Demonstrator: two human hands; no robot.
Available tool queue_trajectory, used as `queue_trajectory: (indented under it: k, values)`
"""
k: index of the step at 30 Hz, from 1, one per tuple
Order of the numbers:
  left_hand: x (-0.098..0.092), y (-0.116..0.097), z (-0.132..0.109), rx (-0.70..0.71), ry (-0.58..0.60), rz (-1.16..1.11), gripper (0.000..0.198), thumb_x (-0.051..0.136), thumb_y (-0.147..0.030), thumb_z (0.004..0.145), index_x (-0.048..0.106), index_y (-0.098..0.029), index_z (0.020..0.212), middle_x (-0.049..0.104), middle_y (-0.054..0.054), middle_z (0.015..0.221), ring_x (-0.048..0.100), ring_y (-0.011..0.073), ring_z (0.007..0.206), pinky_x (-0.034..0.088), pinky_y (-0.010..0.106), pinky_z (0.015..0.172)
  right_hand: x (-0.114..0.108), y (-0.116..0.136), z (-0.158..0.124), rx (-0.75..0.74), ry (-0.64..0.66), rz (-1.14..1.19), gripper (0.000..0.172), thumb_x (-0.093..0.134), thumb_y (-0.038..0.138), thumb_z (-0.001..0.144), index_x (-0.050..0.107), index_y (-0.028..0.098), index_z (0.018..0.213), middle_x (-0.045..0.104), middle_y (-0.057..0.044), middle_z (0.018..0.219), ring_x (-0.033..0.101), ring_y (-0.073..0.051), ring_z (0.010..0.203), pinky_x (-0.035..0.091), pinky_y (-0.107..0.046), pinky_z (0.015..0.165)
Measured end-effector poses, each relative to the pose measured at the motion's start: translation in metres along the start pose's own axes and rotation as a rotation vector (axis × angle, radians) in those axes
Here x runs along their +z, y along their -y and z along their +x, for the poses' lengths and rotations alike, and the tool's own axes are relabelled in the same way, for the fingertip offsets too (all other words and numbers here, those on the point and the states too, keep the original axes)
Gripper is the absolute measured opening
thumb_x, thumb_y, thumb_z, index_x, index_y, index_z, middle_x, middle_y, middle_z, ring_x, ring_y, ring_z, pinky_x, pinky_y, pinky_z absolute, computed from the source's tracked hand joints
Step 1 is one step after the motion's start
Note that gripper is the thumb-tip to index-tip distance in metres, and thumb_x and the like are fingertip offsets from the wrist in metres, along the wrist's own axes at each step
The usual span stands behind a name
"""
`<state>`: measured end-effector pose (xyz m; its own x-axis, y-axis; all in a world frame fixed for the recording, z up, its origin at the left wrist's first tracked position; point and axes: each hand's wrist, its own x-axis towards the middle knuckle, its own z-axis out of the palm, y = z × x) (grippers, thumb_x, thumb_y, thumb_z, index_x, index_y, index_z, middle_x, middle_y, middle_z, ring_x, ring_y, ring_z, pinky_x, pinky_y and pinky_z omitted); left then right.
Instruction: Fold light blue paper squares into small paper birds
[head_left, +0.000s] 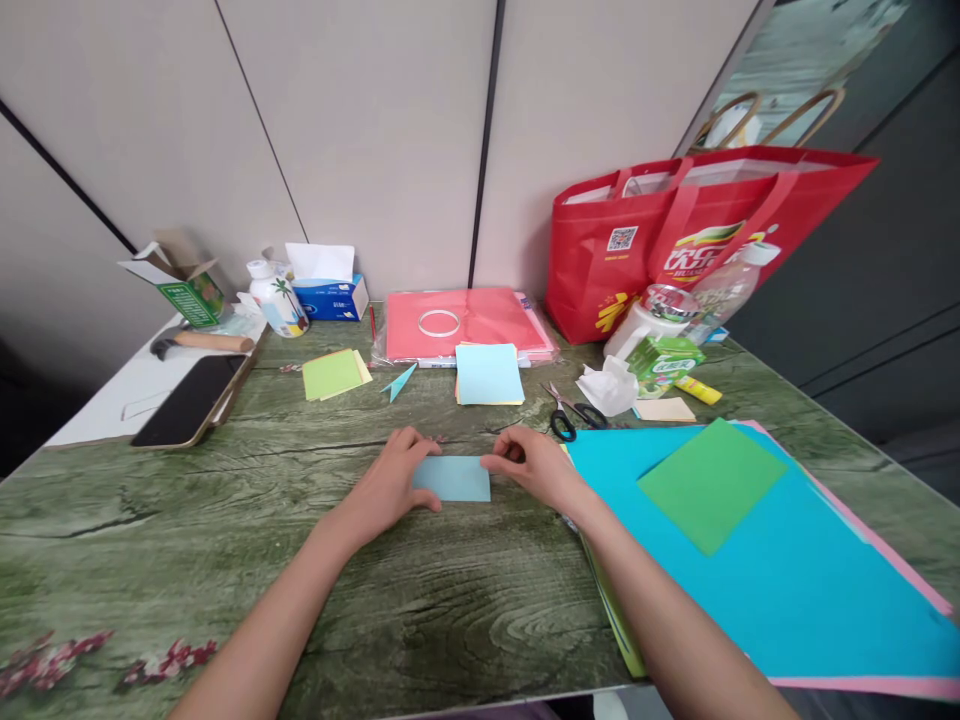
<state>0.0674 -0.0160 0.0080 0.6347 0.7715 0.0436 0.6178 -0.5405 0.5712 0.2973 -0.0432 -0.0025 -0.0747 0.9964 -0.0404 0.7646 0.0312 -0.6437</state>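
A light blue paper [457, 480], oblong like a sheet folded in half, lies on the table in front of me. My left hand [390, 482] holds its left end, with the thumb by the near edge and the fingers by the far edge. At its upper right corner, the thumb and forefinger of my right hand [536, 468] are pinched together on the paper. Beyond my hands are a stack of light blue square sheets [489, 375] and a small pointed folded blue paper [400, 383]. Black-handled scissors [568, 410] rest just past my right hand.
Large blue sheets [750, 610] with a green square [712, 485] lie under my right forearm. A red bag [600, 240], a bottle [731, 290] and crumpled tissue [609, 386] stand at the right. A phone [191, 400], hammer [202, 341] and tissue box [330, 298] are at the left.
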Motion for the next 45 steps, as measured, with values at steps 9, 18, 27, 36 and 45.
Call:
queue_trajectory:
  k: [9,18,27,36,45]
  values:
    - [0.006,0.002,-0.003,0.132,-0.056,0.049,0.025,0.063,-0.011,0.077,0.059,-0.021,0.100,0.055,0.004,0.096,0.047,0.0230,0.097,0.044,0.038,0.083,0.012,0.002,0.001,-0.132,-0.001,0.296,0.018,0.050,0.026,0.086,0.065,0.018,0.090,0.070,-0.004,0.085,0.063,-0.017,0.076,0.045,-0.026,0.066]
    - [-0.001,-0.007,-0.001,0.348,-0.268,0.049,0.020,0.046,-0.011,0.089,0.061,-0.020,0.080,0.057,0.007,0.104,0.048,0.0194,0.101,0.044,0.035,0.083,0.010,0.009,0.000,-0.140,0.056,0.514,0.031,0.050,0.041,0.086,0.065,0.017,0.074,0.069,-0.004,0.084,0.060,-0.017,0.078,0.044,-0.026,0.066]
    - [0.000,-0.017,-0.003,0.184,-0.392,-0.341,0.020,0.046,-0.018,0.089,0.065,-0.023,0.094,0.043,0.007,0.139,0.044,0.0243,0.127,0.043,0.043,0.100,0.011,0.024,-0.011,-0.085,0.121,0.631,0.022,0.067,0.034,0.074,0.072,0.022,0.092,0.070,-0.001,0.084,0.060,-0.015,0.068,0.044,-0.025,0.059]
    - [0.008,-0.023,0.000,-0.140,-0.164,-1.003,0.087,0.057,-0.061,0.076,0.026,-0.017,0.145,0.054,0.020,0.131,0.054,0.0326,0.116,0.047,0.044,0.093,0.019,0.033,-0.021,-0.183,-0.369,0.317,0.023,0.073,0.034,0.070,0.069,0.022,0.089,0.068,-0.007,0.090,0.062,-0.023,0.085,0.049,-0.036,0.077]
    - [0.005,-0.028,0.000,-0.451,-0.181,-1.084,0.040,0.074,-0.044,0.066,0.067,-0.013,0.090,0.073,0.007,0.083,0.066,0.0219,0.071,0.053,0.033,0.066,0.021,0.032,-0.020,-0.280,-0.203,0.383,0.016,0.060,0.026,0.082,0.068,0.022,0.095,0.067,-0.005,0.091,0.060,-0.018,0.078,0.047,-0.028,0.063]
